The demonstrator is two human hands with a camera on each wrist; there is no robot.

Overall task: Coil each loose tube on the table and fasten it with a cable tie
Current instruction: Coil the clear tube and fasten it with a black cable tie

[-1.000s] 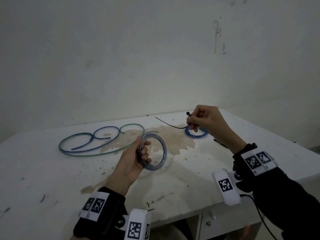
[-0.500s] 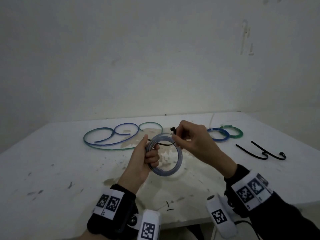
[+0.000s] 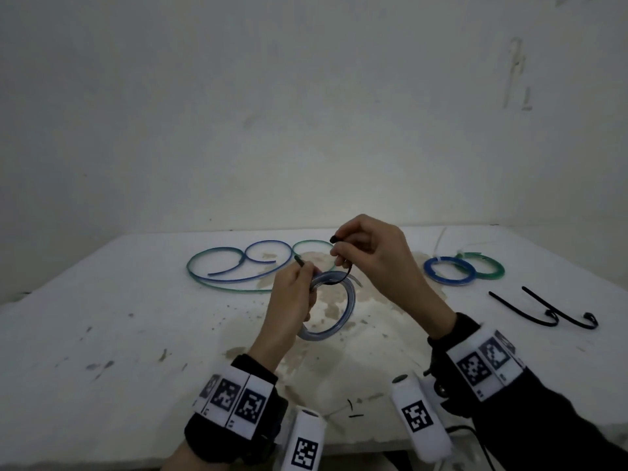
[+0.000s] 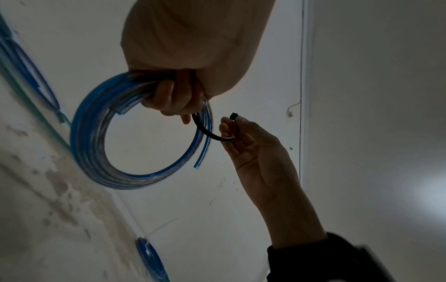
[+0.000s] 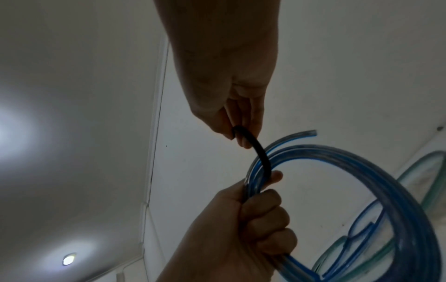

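My left hand [image 3: 294, 295] grips a coiled clear-blue tube [image 3: 343, 317] and holds it upright above the table [image 3: 102, 334]. A black cable tie [image 3: 341, 280] curves round the coil's top strands. Its tail [image 3: 299, 261] sticks out by my left thumb. My right hand [image 3: 339, 248] pinches the tie's head end [image 3: 333, 239] just above the coil. In the left wrist view the left hand [image 4: 173, 99] clamps coil [image 4: 96, 148] and tie [image 4: 210, 134] together. In the right wrist view the right hand's fingertips [image 5: 241, 133] pinch the tie [image 5: 262, 158] above the coil [image 5: 386, 171].
Loose blue and green tubes [image 3: 238, 271] lie in wide loops at the back left. A tied blue coil [image 3: 448, 271] and a tied green coil [image 3: 487, 266] lie at the back right. Two spare black cable ties [image 3: 547, 316] lie near the table's right edge.
My right hand has carried the cable tie from the back right to the coil and bent it round the strands. Its tail now sits by my left thumb.
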